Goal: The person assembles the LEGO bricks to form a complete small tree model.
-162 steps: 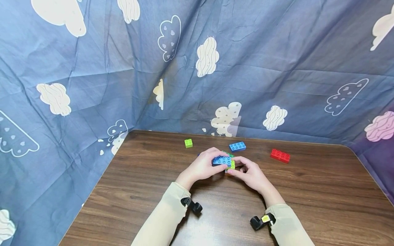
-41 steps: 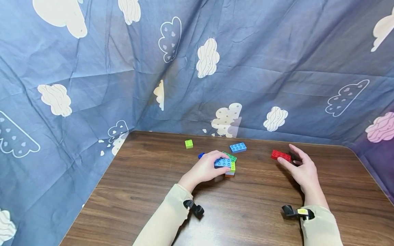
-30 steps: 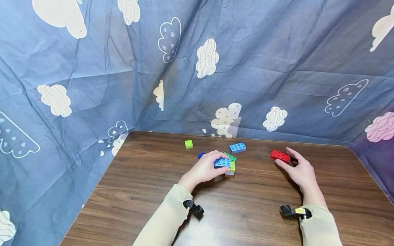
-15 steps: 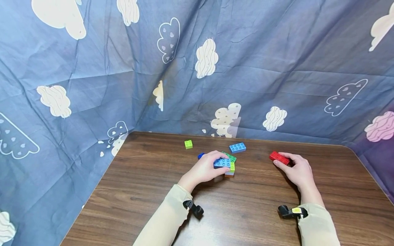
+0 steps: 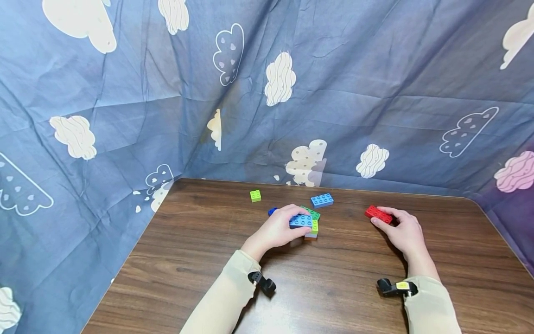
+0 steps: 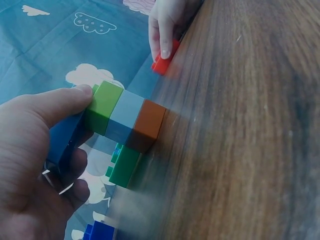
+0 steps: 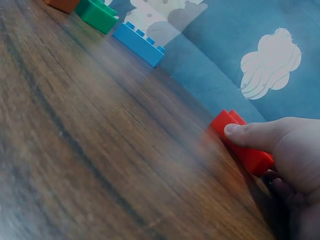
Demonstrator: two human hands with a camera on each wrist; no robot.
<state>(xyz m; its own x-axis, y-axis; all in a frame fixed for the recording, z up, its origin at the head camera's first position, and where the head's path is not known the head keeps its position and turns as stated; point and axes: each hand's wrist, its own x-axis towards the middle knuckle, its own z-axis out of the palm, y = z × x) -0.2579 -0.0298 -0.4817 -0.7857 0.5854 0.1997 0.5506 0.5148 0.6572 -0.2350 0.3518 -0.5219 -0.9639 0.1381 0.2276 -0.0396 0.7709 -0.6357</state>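
My left hand (image 5: 275, 230) grips a blue brick (image 5: 301, 221) that tops a small stack of toy building bricks. Below it in the left wrist view come a lime brick (image 6: 104, 106), a light blue brick (image 6: 125, 116) and, at the bottom by the table, a brown brick (image 6: 149, 125). Farther right, my right hand (image 5: 405, 233) pinches a red eight-stud brick (image 5: 378, 214) between thumb and fingers, low at the tabletop. In the right wrist view the thumb lies along the near side of the red brick; the fingers behind it are mostly hidden.
A green brick (image 5: 310, 213) lies just behind the stack, and a dark blue brick (image 5: 272, 211) peeks out behind my left hand. Toward the back edge of the wooden table (image 5: 333, 278) lie another blue brick (image 5: 322, 200) and a small lime brick (image 5: 255, 196). A cloud-patterned cloth (image 5: 250, 130) hangs behind.
My right hand has gone from the stack over to the right and closed on the red brick, which has shifted slightly left. The left hand stays at the stack.
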